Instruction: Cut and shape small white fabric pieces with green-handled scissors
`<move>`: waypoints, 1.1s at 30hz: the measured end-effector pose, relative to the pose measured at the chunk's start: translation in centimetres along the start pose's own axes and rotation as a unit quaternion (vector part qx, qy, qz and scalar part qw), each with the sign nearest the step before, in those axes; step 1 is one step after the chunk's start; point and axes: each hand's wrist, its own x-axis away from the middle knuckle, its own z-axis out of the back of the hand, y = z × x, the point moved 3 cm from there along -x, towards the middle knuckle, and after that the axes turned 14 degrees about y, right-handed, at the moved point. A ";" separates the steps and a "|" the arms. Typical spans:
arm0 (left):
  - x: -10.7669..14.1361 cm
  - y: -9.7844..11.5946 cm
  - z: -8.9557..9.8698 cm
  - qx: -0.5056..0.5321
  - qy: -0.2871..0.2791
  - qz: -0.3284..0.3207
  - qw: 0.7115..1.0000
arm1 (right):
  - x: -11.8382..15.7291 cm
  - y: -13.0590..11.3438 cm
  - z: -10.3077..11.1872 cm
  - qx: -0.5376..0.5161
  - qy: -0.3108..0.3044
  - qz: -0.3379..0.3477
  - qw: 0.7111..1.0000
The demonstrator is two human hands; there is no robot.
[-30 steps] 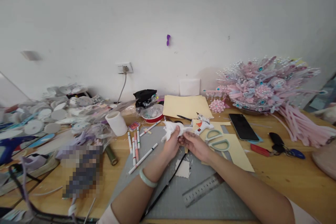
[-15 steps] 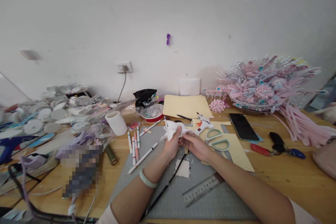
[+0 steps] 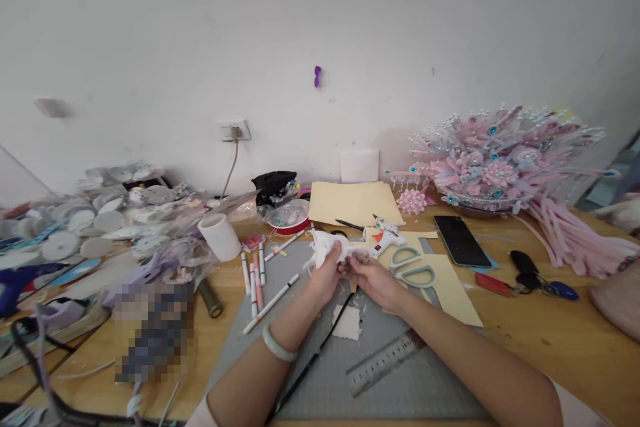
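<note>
Above the grey cutting mat (image 3: 300,387), my left hand (image 3: 326,273) is closed on a crumpled white piece (image 3: 324,245) that looks like thin paper or cloth. My right hand (image 3: 373,277) meets it, its fingers pinched at the right end of the white piece; whatever small part lies between the fingertips is hidden. Just beyond my right hand rest a white glue gun (image 3: 387,240) and pale green-handled scissors (image 3: 419,275). A torn white scrap (image 3: 347,323) and a steel ruler (image 3: 385,361) lie nearer me, and a black cord (image 3: 320,350) passes under my hands.
Several markers (image 3: 270,303) lie left of my hands, near a white paper roll (image 3: 219,237). Cream card sheets (image 3: 355,201) lie behind. Rightward are a phone (image 3: 461,241), keys (image 3: 530,280) and a pink beaded headdress (image 3: 495,167). White discs and clutter (image 3: 110,220) crowd the left.
Both hands stay together on the white piece, with only a slight shift of the fingers. The whole view has moved a little.
</note>
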 end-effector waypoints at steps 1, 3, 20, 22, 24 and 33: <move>0.0 0.0 0.0 0.008 -0.005 0.008 1.000 | 0.0 0.0 0.0 0.001 -0.007 -0.005 1.000; 0.0 0.1 -0.1 0.010 -0.014 0.006 1.000 | 0.0 0.0 0.0 0.004 -0.005 -0.013 1.000; -0.2 -0.2 -0.1 0.007 -0.010 -0.004 1.000 | 0.0 -0.1 0.2 -0.018 -0.007 -0.022 1.000; -0.3 -0.2 0.0 0.006 -0.007 -0.011 1.000 | -0.1 0.0 0.3 -0.017 -0.002 -0.018 1.000; -0.4 -0.4 0.2 -0.016 0.004 -0.044 0.999 | -0.3 0.2 0.4 -0.016 0.013 -0.007 1.000; 0.1 -0.2 -0.3 0.015 -0.025 0.012 0.999 | -0.4 0.3 0.7 -0.041 0.012 -0.021 0.999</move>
